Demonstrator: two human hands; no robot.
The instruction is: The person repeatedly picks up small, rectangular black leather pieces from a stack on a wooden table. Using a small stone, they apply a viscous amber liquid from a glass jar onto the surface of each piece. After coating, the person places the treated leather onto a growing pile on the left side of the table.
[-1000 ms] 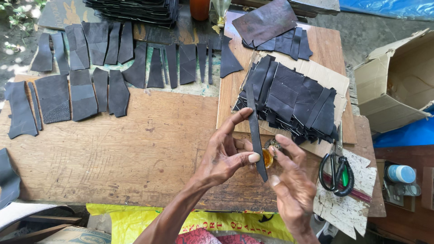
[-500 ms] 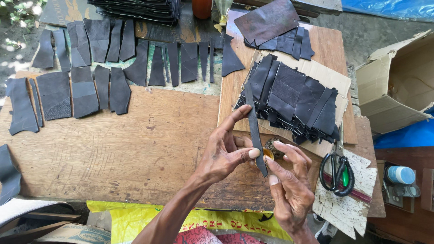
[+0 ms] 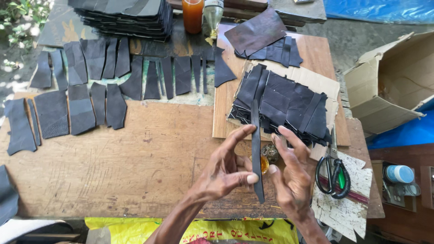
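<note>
Both hands hold a narrow dark leather strip (image 3: pixel 256 135) upright over the front of the wooden table (image 3: pixel 135 167). My left hand (image 3: pixel 224 174) pinches the strip's lower part between thumb and fingers. My right hand (image 3: pixel 291 178) touches the same strip from the right, fingers spread upward. Behind the strip sits a small open tin of yellowish glue (image 3: pixel 266 159), partly hidden by the hands. A pile of dark leather pieces (image 3: pixel 289 106) lies on cardboard just beyond the hands.
Rows of cut leather pieces (image 3: pixel 86 108) are spread over the table's left and back. Black-handled scissors (image 3: pixel 333 169) lie to the right on torn paper. A stack of dark sheets (image 3: pixel 126 16), an orange bottle (image 3: pixel 193 14) and an open cardboard box (image 3: pixel 393 81) stand farther off.
The hands have shifted slightly lower and to the right with the strip, and the right hand's fingers have lifted up along the strip's side.
</note>
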